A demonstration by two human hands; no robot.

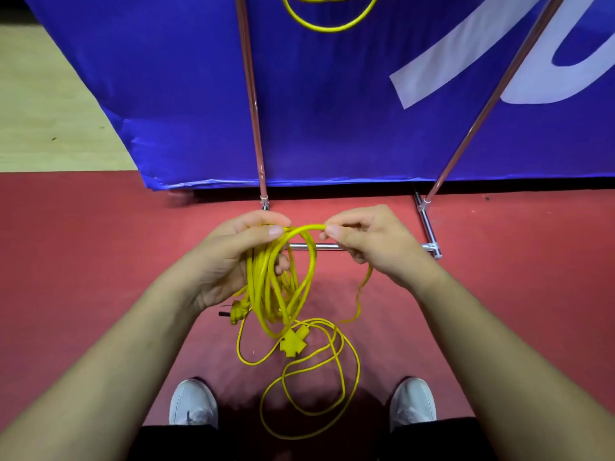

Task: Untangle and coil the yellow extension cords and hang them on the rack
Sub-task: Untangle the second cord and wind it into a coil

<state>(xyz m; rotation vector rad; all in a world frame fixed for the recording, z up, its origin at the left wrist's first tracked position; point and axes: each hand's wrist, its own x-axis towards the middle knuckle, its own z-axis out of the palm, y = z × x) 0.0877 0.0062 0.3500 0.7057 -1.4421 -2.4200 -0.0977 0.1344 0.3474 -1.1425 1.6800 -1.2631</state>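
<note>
Two white shoes (pixel 193 404) stand on the red floor (pixel 100 261), and between them lie the loose loops of one yellow extension cord (pixel 266 294). Its gathered coils hang from the left hand (pixel 233 261), which is clenched round them, while the right hand (pixel 369 241) pinches the top of one loop between thumb and forefinger. One dark-pinned plug (pixel 238 311) and one three-way socket (pixel 291 342) dangle below the bundle, and a second coiled cord (pixel 329 15) hangs between the two slanting poles of the rack (pixel 253 111), before the blue banner (pixel 332 111).

Even indoor light, soft focus, wide-angle edge bending.
</note>
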